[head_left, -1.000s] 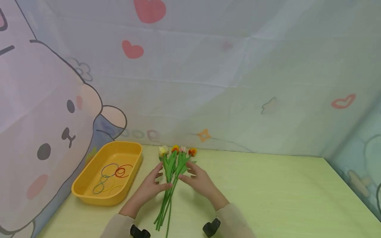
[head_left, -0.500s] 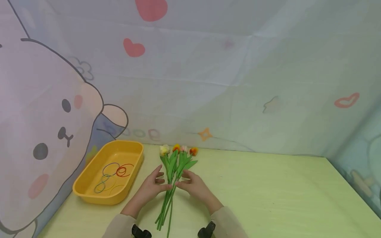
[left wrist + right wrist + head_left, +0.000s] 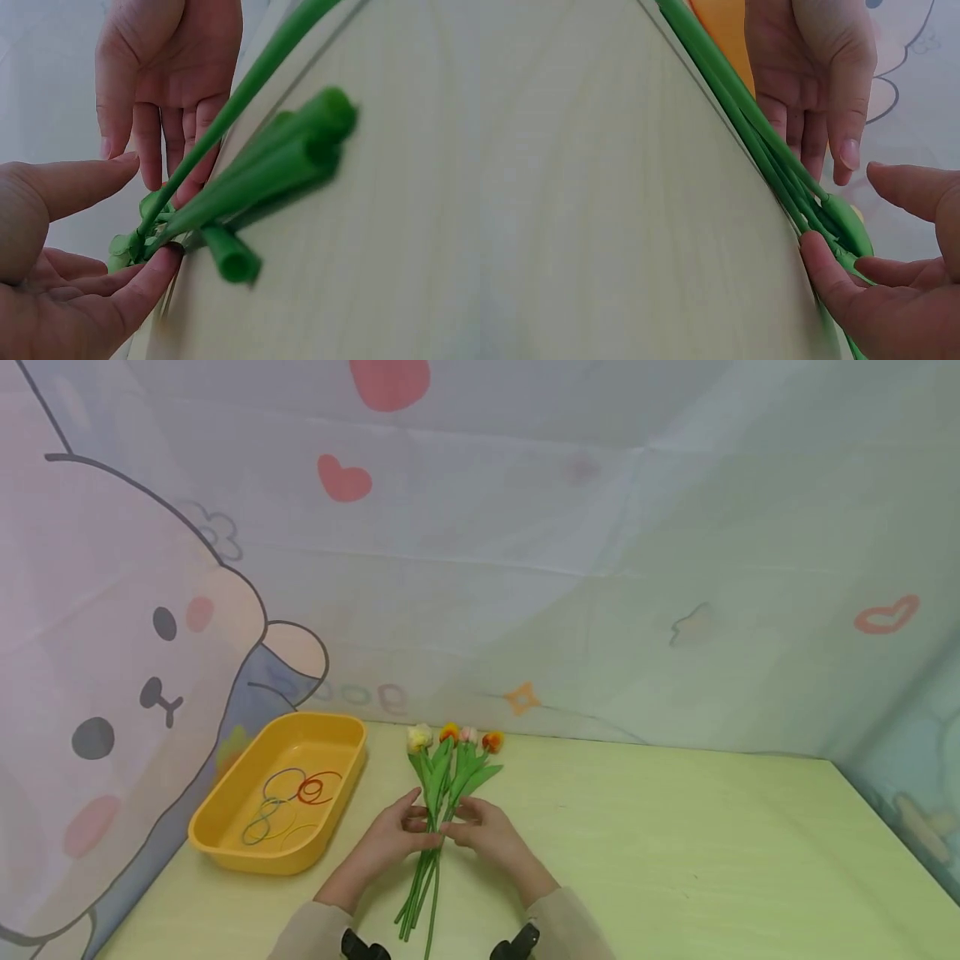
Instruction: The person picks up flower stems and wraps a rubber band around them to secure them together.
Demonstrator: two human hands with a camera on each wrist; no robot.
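Table: pale yellow-green wood-grain tabletop, the landmark for the lines below.
Back wall: creased white cloth backdrop rising from the table's far edge, printed with red hearts and a small orange star.
Left wall: cloth panel with a large cartoon bear face, left of the table.
Right wall: bluish cloth panel, at the table's right edge.
Light: soft, even, weak shadows on the table.

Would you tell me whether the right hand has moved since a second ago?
Yes. The right hand has closed leftward onto the green flower stems, toward the yellow plastic tray.
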